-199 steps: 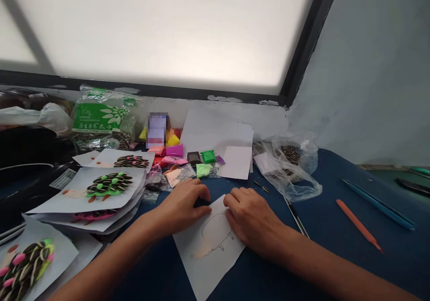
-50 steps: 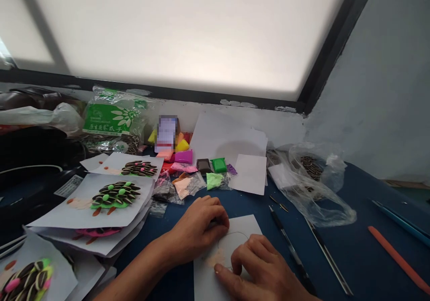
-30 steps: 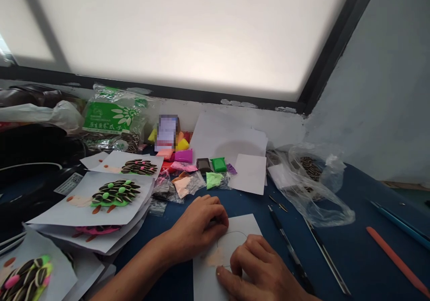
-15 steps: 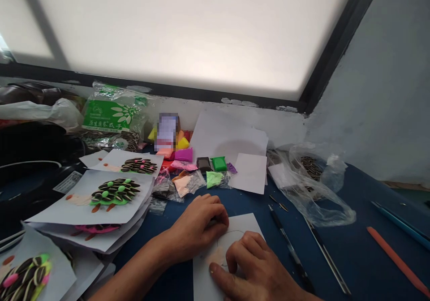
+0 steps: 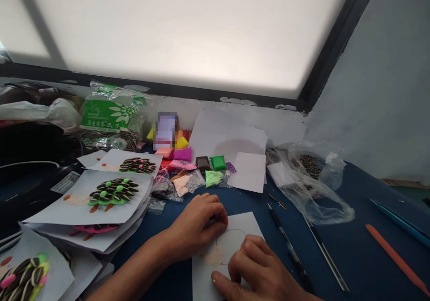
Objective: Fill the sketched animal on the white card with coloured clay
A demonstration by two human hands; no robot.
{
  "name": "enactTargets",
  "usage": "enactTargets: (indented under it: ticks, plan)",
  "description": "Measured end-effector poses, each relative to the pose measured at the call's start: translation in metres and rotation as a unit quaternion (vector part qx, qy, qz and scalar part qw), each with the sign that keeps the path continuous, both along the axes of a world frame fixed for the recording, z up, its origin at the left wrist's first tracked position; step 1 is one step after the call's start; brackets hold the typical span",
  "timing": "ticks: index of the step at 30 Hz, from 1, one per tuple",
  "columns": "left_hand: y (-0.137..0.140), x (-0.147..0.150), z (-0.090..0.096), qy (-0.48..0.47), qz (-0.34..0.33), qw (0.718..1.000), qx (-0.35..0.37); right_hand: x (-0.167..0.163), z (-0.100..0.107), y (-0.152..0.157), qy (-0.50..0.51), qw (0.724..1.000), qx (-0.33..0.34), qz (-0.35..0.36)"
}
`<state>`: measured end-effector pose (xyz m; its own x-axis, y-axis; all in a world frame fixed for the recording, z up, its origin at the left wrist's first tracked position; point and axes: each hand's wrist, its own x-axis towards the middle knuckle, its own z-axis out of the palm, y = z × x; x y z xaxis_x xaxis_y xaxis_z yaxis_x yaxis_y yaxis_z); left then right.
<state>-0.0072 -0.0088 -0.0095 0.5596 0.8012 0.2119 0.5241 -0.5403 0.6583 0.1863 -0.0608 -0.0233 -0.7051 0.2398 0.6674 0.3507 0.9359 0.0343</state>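
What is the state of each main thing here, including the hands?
Sketch sheet: partly peach-coloured
Left hand: curled, touching sketch sheet
Right hand: fingers bent, thumb extended
Phone: propped up, screen lit
Green-labelled bag: upright, seeds inside
Clear bag: crumpled, seeds inside
Black pens: lying down
Picture stack: uneven

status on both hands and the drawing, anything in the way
Grip: left hand curled at upper left of drawing sheet, right hand over lower right. On it: thin outline, peach smear at left. Right hand hides part of outline.

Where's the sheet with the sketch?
Head view, bottom centre: the sheet lies partly under the left hand and right hand, just left of the nearer pen.
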Motion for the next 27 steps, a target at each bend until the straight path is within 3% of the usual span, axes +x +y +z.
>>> enactTargets:
  ticks: [8,18,27]
  plan:
    - [-0.0001,-0.0002,-0.0015,-0.005,0.002,1.000,-0.002,-0.0024,-0.0049,0.0047,-0.013,0.999,-0.003,-0.038]
    - [-0.0006,-0.0001,-0.0002,-0.002,0.002,1.000,-0.003,0.0014,-0.0045,0.0009,0.000,1.000,0.000,-0.026]
    - [-0.0025,0.0006,0.0042,0.004,0.007,1.000,-0.026,-0.0069,-0.0094,0.0057,0.016,0.997,0.002,-0.080]
